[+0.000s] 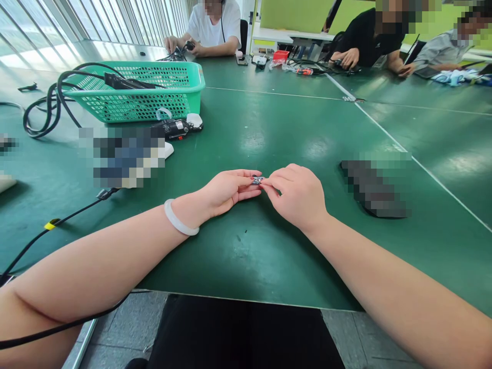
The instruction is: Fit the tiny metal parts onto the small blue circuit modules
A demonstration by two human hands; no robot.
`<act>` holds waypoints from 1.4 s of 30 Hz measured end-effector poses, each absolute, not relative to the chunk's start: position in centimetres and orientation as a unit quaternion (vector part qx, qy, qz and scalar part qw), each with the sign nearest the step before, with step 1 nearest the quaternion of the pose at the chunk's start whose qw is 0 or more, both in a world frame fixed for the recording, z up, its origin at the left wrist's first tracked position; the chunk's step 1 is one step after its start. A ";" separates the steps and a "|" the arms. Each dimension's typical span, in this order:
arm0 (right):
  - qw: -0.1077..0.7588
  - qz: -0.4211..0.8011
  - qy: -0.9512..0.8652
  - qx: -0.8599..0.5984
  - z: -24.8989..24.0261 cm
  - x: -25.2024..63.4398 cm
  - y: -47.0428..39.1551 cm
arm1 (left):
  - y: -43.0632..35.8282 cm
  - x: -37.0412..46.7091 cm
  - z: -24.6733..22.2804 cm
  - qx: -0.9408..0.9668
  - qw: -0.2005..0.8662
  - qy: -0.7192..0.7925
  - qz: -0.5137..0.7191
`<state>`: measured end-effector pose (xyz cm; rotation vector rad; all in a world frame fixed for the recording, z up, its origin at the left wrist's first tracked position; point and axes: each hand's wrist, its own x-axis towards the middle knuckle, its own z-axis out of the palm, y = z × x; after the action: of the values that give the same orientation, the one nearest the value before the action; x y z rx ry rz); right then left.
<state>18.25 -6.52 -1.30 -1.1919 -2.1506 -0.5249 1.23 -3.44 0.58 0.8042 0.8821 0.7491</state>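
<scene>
Both of my hands meet above the green table, over its middle. My left hand (226, 192), with a pale bangle (179, 218) at the wrist, pinches a small dark piece with white markings (257, 180) between thumb and fingers. From the other side, my right hand (298, 195) touches the right end of that piece with thumb and fingertips pressed together. The piece is too small for me to name its kind, and the fingers cover part of it.
A green plastic basket (196, 84) holding black cables stands at the back left. Before it lie a black clipper-like device (175, 129) and a blurred item (128, 159). A dark elongated object (372, 189) lies to the right. Several people sit across the table (238, 261).
</scene>
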 end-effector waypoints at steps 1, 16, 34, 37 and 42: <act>0.308 -0.203 -0.813 -0.450 -1.3 18.3 -6.5 | -3.4 1.2 0.6 0.371 0.762 0.405 0.343; 0.351 -0.062 -0.768 -0.532 -1.2 18.1 -6.6 | -3.4 1.4 0.4 0.406 0.758 0.387 0.332; 0.327 -0.022 -0.772 -0.545 -1.1 18.2 -6.7 | -3.8 1.8 0.3 0.458 0.706 0.415 0.346; 0.326 -0.018 -0.772 -0.545 -1.1 18.1 -6.7 | -3.8 1.9 0.2 0.469 0.696 0.416 0.350; 0.327 -0.004 -0.765 -0.556 -1.0 18.1 -6.7 | -3.9 1.8 -0.1 0.529 0.663 0.396 0.351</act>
<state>18.10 -6.68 -0.98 -1.4557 -2.0031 -0.0102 1.80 -3.88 -0.06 1.1947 0.8960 0.7941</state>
